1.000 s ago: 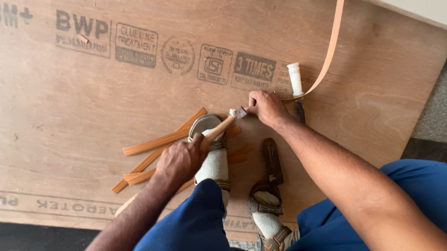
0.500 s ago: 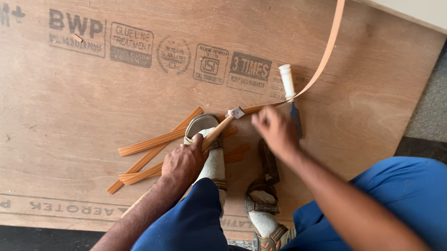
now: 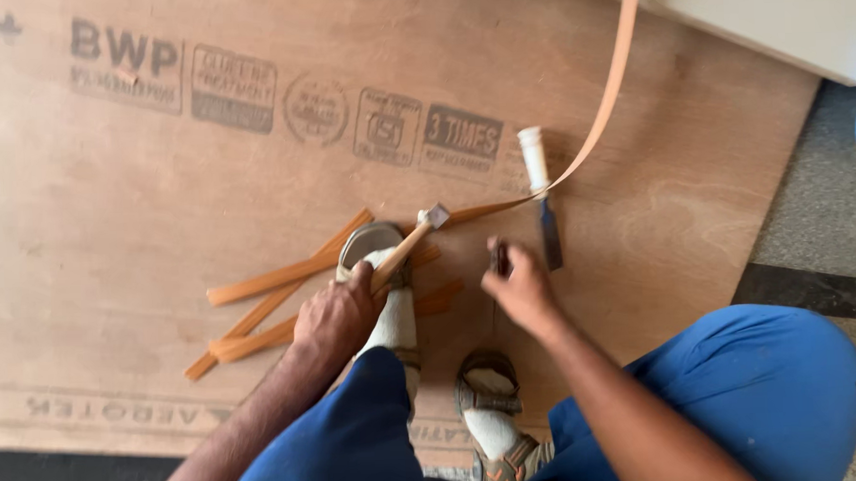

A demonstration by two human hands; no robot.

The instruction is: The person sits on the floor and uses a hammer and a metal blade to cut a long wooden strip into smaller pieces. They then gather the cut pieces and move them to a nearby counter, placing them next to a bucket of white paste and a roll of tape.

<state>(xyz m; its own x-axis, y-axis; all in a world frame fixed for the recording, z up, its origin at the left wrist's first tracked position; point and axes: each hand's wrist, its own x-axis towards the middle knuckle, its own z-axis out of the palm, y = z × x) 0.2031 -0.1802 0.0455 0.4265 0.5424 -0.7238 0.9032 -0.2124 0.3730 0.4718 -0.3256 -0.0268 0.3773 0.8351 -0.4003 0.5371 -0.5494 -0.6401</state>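
Small hammer (image 3: 411, 239): long axis diagonal, head up-right, over your sandalled foot (image 3: 382, 271) on the plywood sheet (image 3: 161, 202). Your left hand (image 3: 334, 318) grips its wooden handle. Right hand (image 3: 517, 287) pinches a small dark object, just beside the chisel (image 3: 543, 208) w/ white handle.

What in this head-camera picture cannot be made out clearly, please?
- Small dark thing in the right hand: fingers cover it.
- Hammer handle end: hidden inside the left hand.
- Long strip: upper end cut off by the top edge.
- Chisel tip: too small.
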